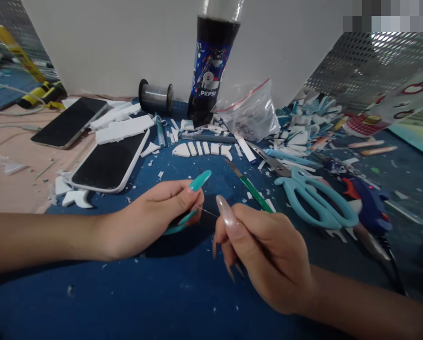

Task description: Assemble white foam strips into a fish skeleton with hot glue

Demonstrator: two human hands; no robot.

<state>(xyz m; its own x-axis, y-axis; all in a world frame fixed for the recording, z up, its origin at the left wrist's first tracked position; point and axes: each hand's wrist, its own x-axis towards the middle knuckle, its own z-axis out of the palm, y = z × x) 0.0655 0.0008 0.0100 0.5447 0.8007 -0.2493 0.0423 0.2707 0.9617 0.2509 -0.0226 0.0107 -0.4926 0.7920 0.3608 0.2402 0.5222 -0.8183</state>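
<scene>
On the near side of the fish-shaped row (206, 148): a fine filament (209, 212) spans the gap between the two hands.
Filament hazard: the strand could slip out if either pinch loosens, as it is very thin and the nails are long; uneven pull could kink it.
Knife hazard: the green-handled knife (256, 192) lies to the near right of the fish-shaped row, close beyond the right hand (268, 257); a careless sweep could bring knuckles against it.
Left hand (151, 212): nearer than the row, toward its left; thumb extended, fingers curled beneath, apparently pinching the filament.
Right-hand pose: nearer than the row, toward its right; thumb against bent forefinger, apparently gripping the filament; other fingers point downward.
Spool (155, 98): beyond the row, to its left.
Scissors (300, 177): right of the row.
</scene>
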